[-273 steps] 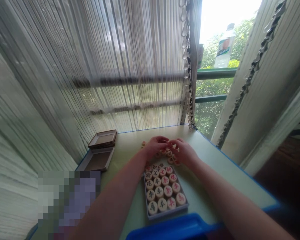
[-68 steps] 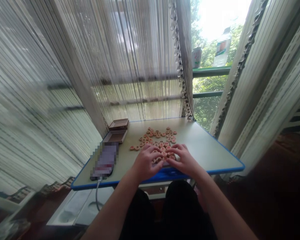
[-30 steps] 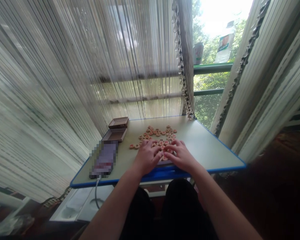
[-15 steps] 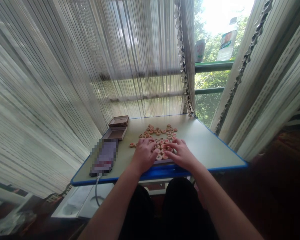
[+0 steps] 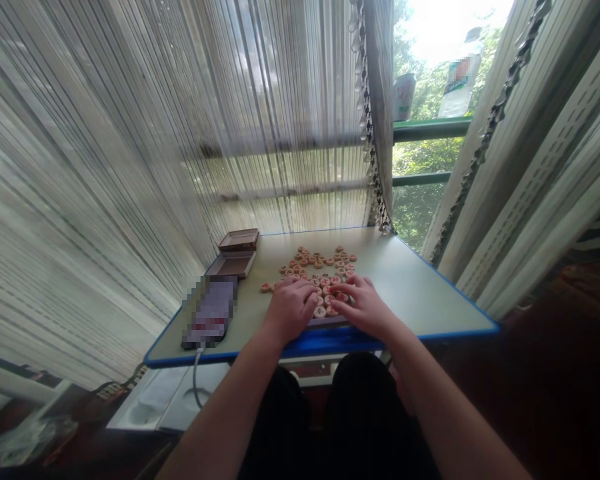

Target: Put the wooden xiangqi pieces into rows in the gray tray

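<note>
Tray point(image 5: 330, 323): nearest, at the table's front point(image 5: 445, 320)
Left hand point(image 5: 291, 303): curved over the tray's left side; grip hidden, cannot tell
Right hand point(image 5: 365, 304): thumb and fingers parted over the right side
Xiangqi pieces point(image 5: 320, 311): visible rows filled, sides hidden by hands
Loose pieces point(image 5: 319, 264): scattered beyond, outside the tray

I see red and dark Chinese characters point(image 5: 320, 311) on the round pieces point(image 5: 327, 282) in and beyond the shallow box point(image 5: 330, 323), too small to read surely.
</note>
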Demonstrator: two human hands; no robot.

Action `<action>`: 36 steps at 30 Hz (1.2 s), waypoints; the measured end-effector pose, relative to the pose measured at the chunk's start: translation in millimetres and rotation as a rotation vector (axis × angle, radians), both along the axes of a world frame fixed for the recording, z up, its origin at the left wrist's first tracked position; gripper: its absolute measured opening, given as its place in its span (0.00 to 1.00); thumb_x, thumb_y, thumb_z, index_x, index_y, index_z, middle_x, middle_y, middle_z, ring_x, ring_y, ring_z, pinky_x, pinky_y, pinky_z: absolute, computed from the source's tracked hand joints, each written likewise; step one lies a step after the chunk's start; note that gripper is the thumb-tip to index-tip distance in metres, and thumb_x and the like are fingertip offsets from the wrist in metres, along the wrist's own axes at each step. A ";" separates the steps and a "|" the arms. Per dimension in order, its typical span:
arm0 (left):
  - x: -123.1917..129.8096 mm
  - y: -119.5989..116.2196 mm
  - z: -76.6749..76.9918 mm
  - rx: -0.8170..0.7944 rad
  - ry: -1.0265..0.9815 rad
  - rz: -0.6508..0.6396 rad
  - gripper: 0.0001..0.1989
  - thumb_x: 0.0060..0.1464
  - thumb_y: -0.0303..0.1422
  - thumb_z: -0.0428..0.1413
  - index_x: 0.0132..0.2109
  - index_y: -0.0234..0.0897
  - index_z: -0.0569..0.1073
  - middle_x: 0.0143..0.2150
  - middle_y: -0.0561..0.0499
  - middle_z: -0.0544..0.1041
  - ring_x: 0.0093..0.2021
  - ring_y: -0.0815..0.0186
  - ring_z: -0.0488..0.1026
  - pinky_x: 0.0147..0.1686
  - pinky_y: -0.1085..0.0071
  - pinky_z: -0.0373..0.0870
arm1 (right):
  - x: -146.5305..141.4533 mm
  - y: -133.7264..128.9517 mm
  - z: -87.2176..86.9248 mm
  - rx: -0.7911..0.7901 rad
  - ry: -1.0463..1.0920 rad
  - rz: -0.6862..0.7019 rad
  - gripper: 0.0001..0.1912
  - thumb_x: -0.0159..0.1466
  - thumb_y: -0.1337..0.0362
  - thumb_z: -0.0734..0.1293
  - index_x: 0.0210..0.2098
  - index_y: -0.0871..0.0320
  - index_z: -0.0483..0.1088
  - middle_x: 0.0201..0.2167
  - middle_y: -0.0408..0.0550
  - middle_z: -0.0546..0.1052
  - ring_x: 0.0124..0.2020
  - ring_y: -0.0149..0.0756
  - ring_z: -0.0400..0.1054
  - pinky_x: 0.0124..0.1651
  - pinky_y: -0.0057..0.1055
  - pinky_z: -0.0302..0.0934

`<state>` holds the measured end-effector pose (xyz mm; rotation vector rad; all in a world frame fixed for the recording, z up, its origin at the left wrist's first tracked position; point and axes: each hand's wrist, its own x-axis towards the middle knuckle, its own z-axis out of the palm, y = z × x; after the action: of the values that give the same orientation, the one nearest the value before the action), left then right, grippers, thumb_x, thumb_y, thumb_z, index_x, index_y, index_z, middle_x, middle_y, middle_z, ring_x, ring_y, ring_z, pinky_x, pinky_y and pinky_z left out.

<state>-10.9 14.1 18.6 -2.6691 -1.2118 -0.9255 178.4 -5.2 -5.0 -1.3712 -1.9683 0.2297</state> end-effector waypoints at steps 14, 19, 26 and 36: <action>-1.0 -1.4 -1.0 0.001 -0.019 -0.026 0.14 0.57 0.33 0.45 0.37 0.38 0.75 0.40 0.51 0.77 0.43 0.63 0.68 0.49 0.62 0.60 | 0.4 0.9 -1.7 0.031 0.001 -0.021 0.16 0.57 0.53 0.63 0.42 0.51 0.73 0.38 0.49 0.68 0.44 0.43 0.59 0.51 0.41 0.55; -3.6 -4.1 -0.1 0.006 -0.078 -0.044 0.13 0.56 0.33 0.46 0.36 0.37 0.75 0.39 0.50 0.77 0.43 0.63 0.68 0.49 0.62 0.61 | 3.0 -0.3 -3.2 0.038 0.022 -0.042 0.16 0.57 0.57 0.63 0.43 0.52 0.72 0.39 0.50 0.68 0.48 0.44 0.58 0.52 0.41 0.54; -6.5 -5.3 0.1 0.000 -0.107 -0.101 0.12 0.54 0.32 0.48 0.33 0.39 0.77 0.37 0.51 0.78 0.40 0.64 0.69 0.48 0.63 0.62 | 5.2 -4.0 -0.9 0.059 0.031 0.012 0.11 0.57 0.60 0.63 0.37 0.51 0.74 0.36 0.48 0.68 0.45 0.41 0.59 0.52 0.40 0.54; -7.3 -11.6 1.2 0.010 -0.114 -0.258 0.09 0.51 0.30 0.52 0.30 0.38 0.77 0.34 0.50 0.77 0.38 0.64 0.68 0.43 0.64 0.64 | 4.7 -6.9 0.5 0.112 0.021 0.056 0.09 0.57 0.58 0.65 0.34 0.52 0.75 0.34 0.48 0.68 0.41 0.39 0.60 0.49 0.39 0.55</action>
<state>-18.2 2.6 19.8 -2.8460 -0.8893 -1.1277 183.0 -12.1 -4.5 -1.2387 -1.9729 0.1567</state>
